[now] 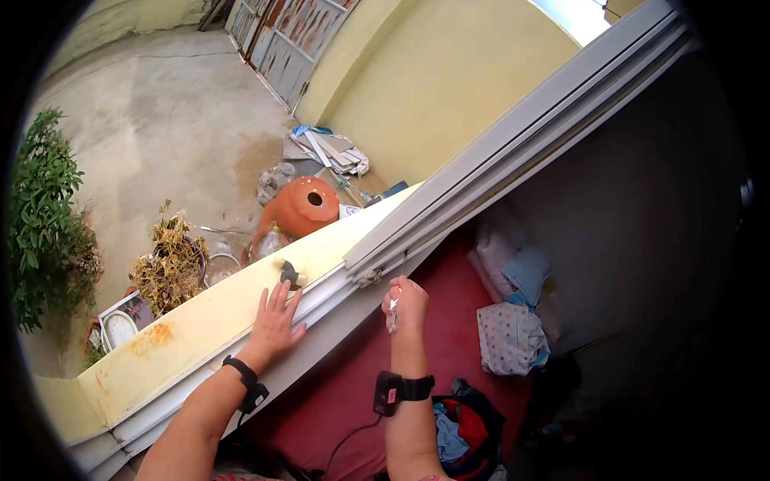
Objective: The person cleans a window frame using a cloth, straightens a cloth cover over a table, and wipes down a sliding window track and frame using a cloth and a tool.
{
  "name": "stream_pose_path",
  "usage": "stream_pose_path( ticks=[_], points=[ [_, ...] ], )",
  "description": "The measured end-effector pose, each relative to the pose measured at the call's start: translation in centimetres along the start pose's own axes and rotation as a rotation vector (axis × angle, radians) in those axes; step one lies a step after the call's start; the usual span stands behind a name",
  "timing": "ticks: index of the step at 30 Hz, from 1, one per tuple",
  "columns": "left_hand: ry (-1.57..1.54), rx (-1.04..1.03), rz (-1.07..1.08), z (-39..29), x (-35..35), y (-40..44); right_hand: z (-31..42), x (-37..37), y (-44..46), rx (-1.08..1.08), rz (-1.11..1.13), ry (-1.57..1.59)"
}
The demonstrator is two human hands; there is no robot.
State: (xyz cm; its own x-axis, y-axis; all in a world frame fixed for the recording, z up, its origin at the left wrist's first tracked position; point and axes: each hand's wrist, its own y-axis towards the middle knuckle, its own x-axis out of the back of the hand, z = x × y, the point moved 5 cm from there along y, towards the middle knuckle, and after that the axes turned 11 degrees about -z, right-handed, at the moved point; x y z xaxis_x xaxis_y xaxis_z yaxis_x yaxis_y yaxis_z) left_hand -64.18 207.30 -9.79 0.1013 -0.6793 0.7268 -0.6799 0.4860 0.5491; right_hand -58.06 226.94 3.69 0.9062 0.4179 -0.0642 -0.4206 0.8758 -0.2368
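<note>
Two hands: left hand (277, 322) open, fingers lightly spread across the window frame (327, 302), probably for support; right hand (409, 306) mostly curled round a white scrap (392, 314), likely so it won't slip
White scrap: just below the sash (481, 172)
Ledge (196, 321): yellow, rust-stained
Room: red cover (353, 385), piled clothes (469, 425)

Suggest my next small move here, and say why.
Perhaps ease your right hand to the window frame just ahead: its fist holds a white thing close by, and your left hand, spread at the ledge, seems placed to steady you.
</note>
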Motion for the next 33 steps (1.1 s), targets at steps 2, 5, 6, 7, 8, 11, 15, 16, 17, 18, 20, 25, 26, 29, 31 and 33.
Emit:
stream_pose_path(
  ticks=[2,5,6,7,8,11,15,16,17,18,20,25,26,29,31,33],
  points=[
    [-0.002,-0.018,-0.012,-0.3,-0.1,0.0,3.5,0.1,-0.6,0.027,0.066,-0.060],
    [0.010,-0.011,-0.010,-0.1,-0.2,-0.1,4.9,1.1,-1.4,0.179,0.042,-0.186],
    [-0.012,-0.009,-0.010,-0.1,-0.2,-0.1,3.8,1.6,-1.7,0.163,0.074,-0.257],
    [-0.032,-0.005,-0.009,0.0,-0.2,-0.1,2.4,2.1,-1.9,0.146,0.107,-0.327],
    [-0.032,-0.004,-0.010,0.0,-0.2,-0.2,0.1,2.5,-2.2,0.128,0.150,-0.398],
    [-0.006,-0.012,-0.012,0.0,-0.4,-0.2,-7.7,3.8,-1.8,0.080,0.087,-0.425],
    [-0.010,-0.004,-0.002,0.0,-0.3,-0.2,-12.1,3.5,1.0,0.075,-0.007,-0.377],
    [-0.015,-0.002,-0.001,0.0,-0.2,-0.1,-12.6,3.4,1.9,0.053,-0.017,-0.319],
    [-0.010,-0.005,0.001,0.0,-0.2,-0.1,-12.7,3.1,2.2,0.031,-0.028,-0.262],
    [-0.007,-0.003,0.006,0.0,-0.2,-0.1,-12.6,2.7,2.6,0.030,-0.027,-0.257],
    [-0.003,-0.001,0.009,-0.1,-0.1,0.0,-12.4,1.9,3.4,-0.007,0.017,-0.238],
    [-0.002,-0.001,0.011,-0.1,-0.2,0.0,-11.0,0.9,3.2,-0.087,0.005,-0.190],
    [-0.001,-0.002,0.010,0.0,-0.2,-0.1,-10.4,0.8,2.9,-0.104,0.007,-0.174],
    [0.003,-0.001,0.015,-0.1,-0.2,-0.2,-8.6,1.0,2.8,-0.135,0.061,-0.002],
    [0.007,0.000,0.023,0.0,-0.4,-0.1,-5.9,0.8,1.7,-0.102,0.077,0.018],
    [0.009,-0.003,0.019,-0.1,-0.4,-0.1,-3.3,0.6,0.9,-0.020,0.090,0.033]
  ],
)
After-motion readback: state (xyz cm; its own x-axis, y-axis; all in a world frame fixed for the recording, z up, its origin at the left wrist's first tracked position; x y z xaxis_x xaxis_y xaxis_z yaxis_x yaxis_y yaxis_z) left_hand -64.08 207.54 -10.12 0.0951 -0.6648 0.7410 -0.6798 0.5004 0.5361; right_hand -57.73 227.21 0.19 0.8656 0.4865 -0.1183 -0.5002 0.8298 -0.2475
